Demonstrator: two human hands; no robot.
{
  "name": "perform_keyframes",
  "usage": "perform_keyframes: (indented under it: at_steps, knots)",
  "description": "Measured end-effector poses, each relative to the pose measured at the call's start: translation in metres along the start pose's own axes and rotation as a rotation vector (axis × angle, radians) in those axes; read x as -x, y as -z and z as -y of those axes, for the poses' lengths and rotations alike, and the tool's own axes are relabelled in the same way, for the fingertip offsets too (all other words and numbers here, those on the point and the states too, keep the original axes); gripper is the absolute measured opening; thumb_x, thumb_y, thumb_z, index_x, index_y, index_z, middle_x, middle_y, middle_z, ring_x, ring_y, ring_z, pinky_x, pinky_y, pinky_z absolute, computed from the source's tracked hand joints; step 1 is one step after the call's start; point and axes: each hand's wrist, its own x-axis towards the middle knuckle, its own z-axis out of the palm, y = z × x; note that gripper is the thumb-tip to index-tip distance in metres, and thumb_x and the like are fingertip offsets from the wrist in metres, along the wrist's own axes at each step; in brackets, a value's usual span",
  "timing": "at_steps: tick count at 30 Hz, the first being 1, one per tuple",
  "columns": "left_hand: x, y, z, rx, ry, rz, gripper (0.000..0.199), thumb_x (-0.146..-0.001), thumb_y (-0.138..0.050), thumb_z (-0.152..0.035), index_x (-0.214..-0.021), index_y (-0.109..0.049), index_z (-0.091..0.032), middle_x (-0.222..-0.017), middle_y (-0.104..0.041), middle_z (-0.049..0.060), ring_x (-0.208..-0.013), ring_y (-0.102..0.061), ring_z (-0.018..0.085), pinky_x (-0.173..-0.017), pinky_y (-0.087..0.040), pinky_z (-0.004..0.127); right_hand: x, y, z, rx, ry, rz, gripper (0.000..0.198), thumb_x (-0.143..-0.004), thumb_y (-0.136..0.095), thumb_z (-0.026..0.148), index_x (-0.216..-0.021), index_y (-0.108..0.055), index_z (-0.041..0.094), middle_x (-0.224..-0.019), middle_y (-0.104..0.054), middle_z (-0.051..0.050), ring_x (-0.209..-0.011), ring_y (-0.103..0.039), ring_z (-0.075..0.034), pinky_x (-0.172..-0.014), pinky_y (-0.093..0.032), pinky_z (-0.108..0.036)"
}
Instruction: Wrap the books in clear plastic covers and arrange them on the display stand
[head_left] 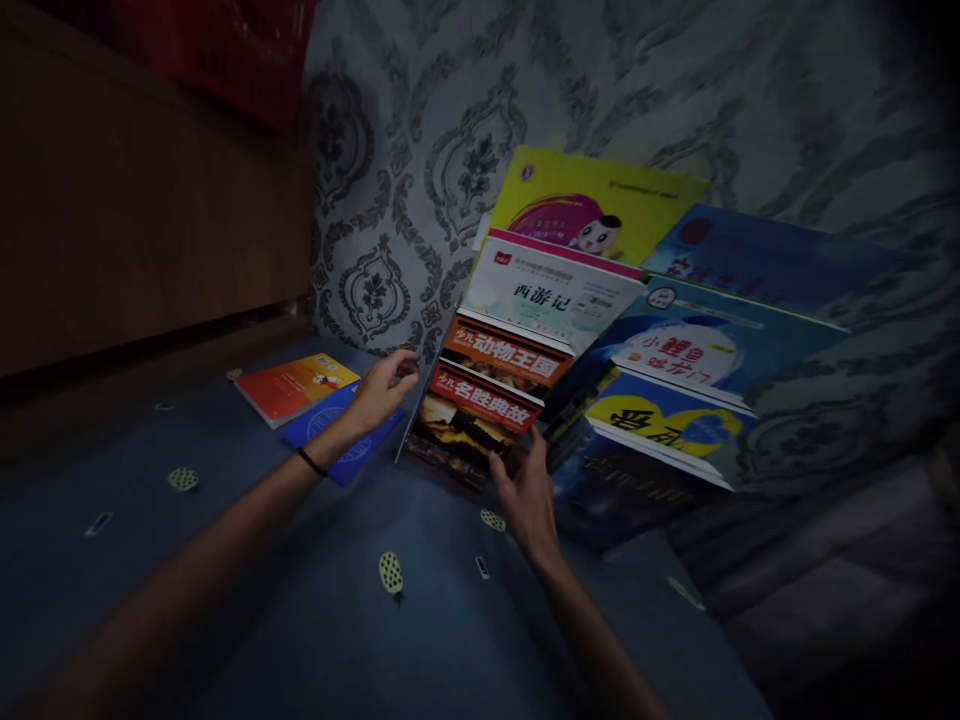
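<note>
A tiered display of books stands in front of me, in two columns. In the left column are a yellow book [637,195], a pale book [551,300], an orange-titled book [506,355] and, lowest, a red-titled book [480,425] with a dark landscape cover. My left hand [381,392] is beside the display's left edge, fingers loosely curved and apart, nothing visible in it. My right hand [527,495] is at the lower right corner of the red-titled book, thumb and fingers apart, seemingly touching it. Some of its fingers are hard to make out.
On the blue mat [315,600] at left lie an orange book [289,390] and a blue book [330,425]. The right column holds several books, including a teal one [690,340] and a blue-yellow one [664,410]. Patterned wallpaper [420,100] is behind; a wooden panel [150,190] bounds the left.
</note>
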Motion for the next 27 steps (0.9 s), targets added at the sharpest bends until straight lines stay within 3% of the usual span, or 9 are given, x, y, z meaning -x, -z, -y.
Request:
perform_keyframes:
  at_steps: [3,7,16,27]
  knots:
    - [0.012,-0.007,0.003,-0.043,-0.056,0.009,0.021,-0.089,-0.057,-0.023,-0.108,-0.063,-0.018,-0.105,-0.068,0.007,-0.101,-0.064,0.022,-0.089,-0.052,0.036,0.012,-0.005,0.000,0.061,-0.013,-0.067,0.068,-0.089,-0.054,0.045,-0.145,-0.036,0.011,-0.105,-0.074,-0.017,-0.094,-0.072,-0.031,-0.082,-0.057,-0.046]
    - [0.019,-0.017,0.004,-0.178,-0.103,0.034,0.011,-0.092,-0.054,-0.020,-0.102,-0.060,-0.020,-0.099,-0.064,0.004,-0.096,-0.063,0.021,-0.087,-0.051,0.035,0.023,-0.011,-0.001,0.151,0.011,-0.125,0.057,-0.091,-0.049,0.047,-0.137,-0.043,0.013,-0.115,-0.070,-0.019,-0.103,-0.070,-0.031,-0.087,-0.055,-0.048]
    - [0.019,-0.017,-0.003,-0.305,-0.068,0.089,0.014,-0.096,-0.048,-0.016,-0.106,-0.056,-0.022,-0.105,-0.061,0.005,-0.097,-0.062,0.021,-0.087,-0.052,0.035,0.031,-0.017,-0.016,0.360,0.112,-0.124,0.052,-0.097,-0.039,0.041,-0.141,-0.048,0.015,-0.133,-0.061,-0.018,-0.121,-0.061,-0.029,-0.103,-0.048,-0.050]
    - [0.016,-0.017,-0.005,-0.309,-0.047,0.100,0.013,-0.095,-0.048,-0.015,-0.102,-0.055,-0.024,-0.101,-0.060,0.004,-0.092,-0.062,0.021,-0.083,-0.052,0.033,0.032,-0.018,-0.015,0.403,0.109,-0.128,0.053,-0.097,-0.040,0.038,-0.143,-0.050,0.014,-0.133,-0.064,-0.019,-0.120,-0.063,-0.031,-0.102,-0.050,-0.052]
